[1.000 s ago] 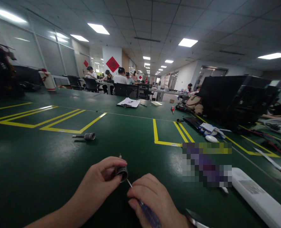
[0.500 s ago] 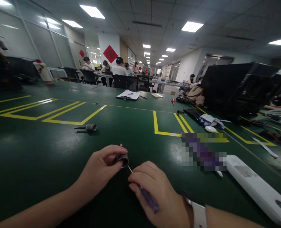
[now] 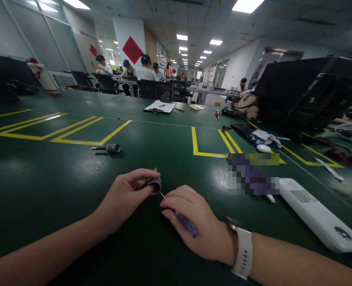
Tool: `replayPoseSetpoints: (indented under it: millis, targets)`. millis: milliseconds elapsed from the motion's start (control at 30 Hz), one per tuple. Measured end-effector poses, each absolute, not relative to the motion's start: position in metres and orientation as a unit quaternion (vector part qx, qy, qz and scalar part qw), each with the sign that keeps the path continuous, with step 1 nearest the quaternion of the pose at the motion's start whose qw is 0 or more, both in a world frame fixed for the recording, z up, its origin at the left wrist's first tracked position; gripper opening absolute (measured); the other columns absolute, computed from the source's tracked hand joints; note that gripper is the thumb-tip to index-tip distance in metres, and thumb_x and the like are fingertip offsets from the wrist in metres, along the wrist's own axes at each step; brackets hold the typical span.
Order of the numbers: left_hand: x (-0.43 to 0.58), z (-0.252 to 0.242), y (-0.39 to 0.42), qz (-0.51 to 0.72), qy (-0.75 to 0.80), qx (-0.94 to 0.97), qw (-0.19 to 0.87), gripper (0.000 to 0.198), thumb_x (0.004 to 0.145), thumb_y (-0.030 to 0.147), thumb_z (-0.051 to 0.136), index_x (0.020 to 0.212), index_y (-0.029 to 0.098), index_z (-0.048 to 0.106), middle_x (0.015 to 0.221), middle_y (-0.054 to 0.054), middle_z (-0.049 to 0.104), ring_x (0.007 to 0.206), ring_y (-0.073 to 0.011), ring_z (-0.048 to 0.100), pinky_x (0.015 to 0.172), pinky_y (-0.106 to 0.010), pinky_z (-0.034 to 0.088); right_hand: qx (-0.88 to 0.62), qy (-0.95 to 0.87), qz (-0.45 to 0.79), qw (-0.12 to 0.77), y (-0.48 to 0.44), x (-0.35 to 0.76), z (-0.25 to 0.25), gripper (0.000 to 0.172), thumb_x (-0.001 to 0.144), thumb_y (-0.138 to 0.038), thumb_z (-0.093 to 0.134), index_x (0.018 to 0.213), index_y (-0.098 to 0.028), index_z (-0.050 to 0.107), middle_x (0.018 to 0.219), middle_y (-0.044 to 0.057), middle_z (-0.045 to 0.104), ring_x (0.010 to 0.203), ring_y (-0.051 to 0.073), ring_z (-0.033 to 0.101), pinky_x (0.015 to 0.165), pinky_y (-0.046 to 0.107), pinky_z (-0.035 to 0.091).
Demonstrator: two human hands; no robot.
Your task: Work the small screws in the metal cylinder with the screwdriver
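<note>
A small metal cylinder (image 3: pixel 155 185) is pinched between the thumb and fingers of the left hand (image 3: pixel 125 194), which is closed on it. The piece is held low over the green table (image 3: pixel 59 186), in the near middle of the scene, with its open end turned to the right. A screwdriver (image 3: pixel 185 223) with a purple handle is gripped in the right hand (image 3: pixel 194 220), which is closed around the handle and set down on the table just to the right of the left hand. The thin shaft is pointed up and to the left, and its tip is brought to the mouth of the cylinder; whether it is inside cannot be told. A white watch (image 3: pixel 244 252) is worn on the right wrist.

A second metal cylinder (image 3: pixel 112 148) is laid on its side farther off and to the left, well apart from both hands. Yellow tape lines (image 3: pixel 83 135) are marked across the table beyond it. A long white device (image 3: pixel 316 216) is laid near the right edge. Farther to the right, a white mouse (image 3: pixel 264 148) is seen just beside a pair of gloves (image 3: pixel 264 137), with a black case (image 3: pixel 304 95) behind them. A clipboard with papers (image 3: pixel 159 106) is laid at the far middle, and seated people (image 3: pixel 144 71) are seen at desks beyond.
</note>
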State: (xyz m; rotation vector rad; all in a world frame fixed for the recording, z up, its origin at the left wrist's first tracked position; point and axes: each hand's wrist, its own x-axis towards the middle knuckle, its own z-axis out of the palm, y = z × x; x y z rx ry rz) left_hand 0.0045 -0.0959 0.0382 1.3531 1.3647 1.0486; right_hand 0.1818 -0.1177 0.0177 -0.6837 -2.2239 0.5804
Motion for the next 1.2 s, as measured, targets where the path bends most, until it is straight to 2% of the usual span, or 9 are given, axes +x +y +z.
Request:
replayPoseSetpoints:
  millis: [233,467,667,967,1200]
  targets:
    - [0.0043,0.0407,-0.0974,0.418,0.552,0.527,0.493,0.032,0.058,0.023,0.066,0.09,0.018,0.066,0.089,-0.004,0.072,0.086,-0.0215,0.065,0.08,-0.033,0.049,-0.26,-0.83,0.267,0.414,-0.1152,0.1829,0.0161,0.017,0.086,-0.014,0.047,0.1,-0.017,0.056,0.096,0.006,0.061,0.09,0.014,0.055,0.084,0.03,0.044]
    - [0.003,0.0373,-0.0965,0.419,0.545,0.523,0.504,0.033,0.059,0.021,0.066,0.092,0.018,0.066,0.087,-0.004,0.072,0.084,-0.0208,0.066,0.081,-0.032,0.049,-0.252,-0.839,0.253,0.41,-0.1152,0.1825,0.0169,0.017,0.086,-0.014,0.046,0.1,-0.017,0.055,0.094,0.007,0.061,0.09,0.014,0.055,0.083,0.031,0.045]
    - [0.0058,0.0429,-0.0985,0.416,0.561,0.522,0.489,0.032,0.058,0.024,0.065,0.09,0.018,0.067,0.084,-0.004,0.073,0.083,-0.0223,0.066,0.08,-0.035,0.05,-0.246,-0.872,0.223,0.361,-0.1161,0.1832,0.0183,0.019,0.085,-0.012,0.045,0.101,-0.015,0.055,0.096,0.008,0.061,0.089,0.016,0.053,0.083,0.031,0.044]
    - [0.0074,0.0428,-0.0974,0.42,0.564,0.525,0.48,0.03,0.057,0.022,0.061,0.086,0.018,0.07,0.097,-0.005,0.071,0.086,-0.0224,0.064,0.082,-0.036,0.048,-0.24,-0.9,0.186,0.313,-0.1167,0.1832,0.0146,0.02,0.085,-0.013,0.045,0.102,-0.012,0.054,0.1,0.009,0.059,0.092,0.018,0.051,0.082,0.032,0.042]
    - [0.0045,0.0392,-0.0968,0.412,0.559,0.531,0.485,0.027,0.06,0.021,0.06,0.085,0.018,0.07,0.099,-0.003,0.07,0.086,-0.0197,0.064,0.078,-0.03,0.049,-0.231,-0.906,0.182,0.304,-0.1177,0.1845,0.0184,0.02,0.083,-0.013,0.046,0.101,-0.012,0.054,0.099,0.01,0.059,0.091,0.018,0.051,0.081,0.032,0.042]
